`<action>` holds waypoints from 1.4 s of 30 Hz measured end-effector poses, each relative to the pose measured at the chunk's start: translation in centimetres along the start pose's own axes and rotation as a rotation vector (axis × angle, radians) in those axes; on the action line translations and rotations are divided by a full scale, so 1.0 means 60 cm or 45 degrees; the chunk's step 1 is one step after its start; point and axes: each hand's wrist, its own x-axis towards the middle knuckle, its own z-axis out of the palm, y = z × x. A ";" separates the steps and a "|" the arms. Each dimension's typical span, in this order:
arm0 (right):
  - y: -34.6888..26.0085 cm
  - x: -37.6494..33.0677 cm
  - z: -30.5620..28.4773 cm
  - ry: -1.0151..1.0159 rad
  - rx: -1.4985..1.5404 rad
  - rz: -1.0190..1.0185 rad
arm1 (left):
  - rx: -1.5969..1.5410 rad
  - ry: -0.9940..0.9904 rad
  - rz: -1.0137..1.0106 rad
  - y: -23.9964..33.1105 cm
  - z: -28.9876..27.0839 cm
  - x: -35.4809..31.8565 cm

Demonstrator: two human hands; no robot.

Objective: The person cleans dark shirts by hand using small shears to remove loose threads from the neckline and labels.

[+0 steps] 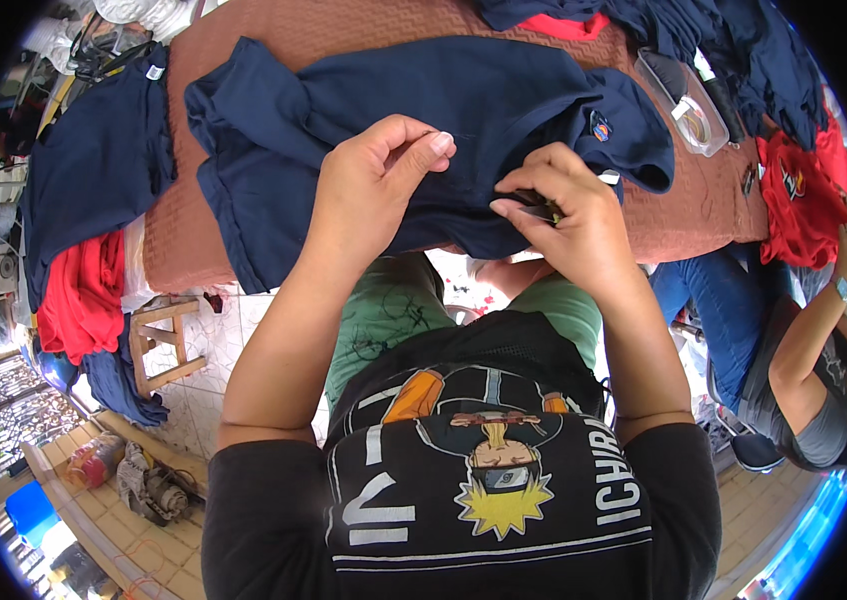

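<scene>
A navy blue garment (423, 90) lies spread across the table in front of me, with a small colourful patch (599, 128) on its right part. Above its middle, my left hand (378, 175) is raised with thumb and forefinger pinched together. What they pinch is too fine to make out; a faint thread-like line shows beside the fingertips. To the right, my right hand (573, 210) curls around small dark thread snips (543, 208), mostly hidden in the palm. Its thumb and forefinger point toward the left hand, over the garment's near edge.
The table has a brown cover (213, 80). A clear plastic box (688, 110) stands at the right, near more navy cloth (763, 60). Navy and red garments (83, 290) hang at the left, above a wooden stool (163, 340). Another person (813, 350) handles a red garment (808, 190) at the right.
</scene>
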 end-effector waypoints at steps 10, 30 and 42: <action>-0.011 0.044 0.016 -0.208 0.130 0.181 | -0.138 -0.076 -0.018 -0.013 0.018 0.014; -0.081 0.021 -0.020 -0.146 -0.237 0.224 | 0.228 -0.249 -0.017 -0.015 0.001 0.004; -0.069 0.008 -0.006 -0.176 -0.092 0.235 | -0.076 -0.437 -0.016 -0.039 -0.008 0.019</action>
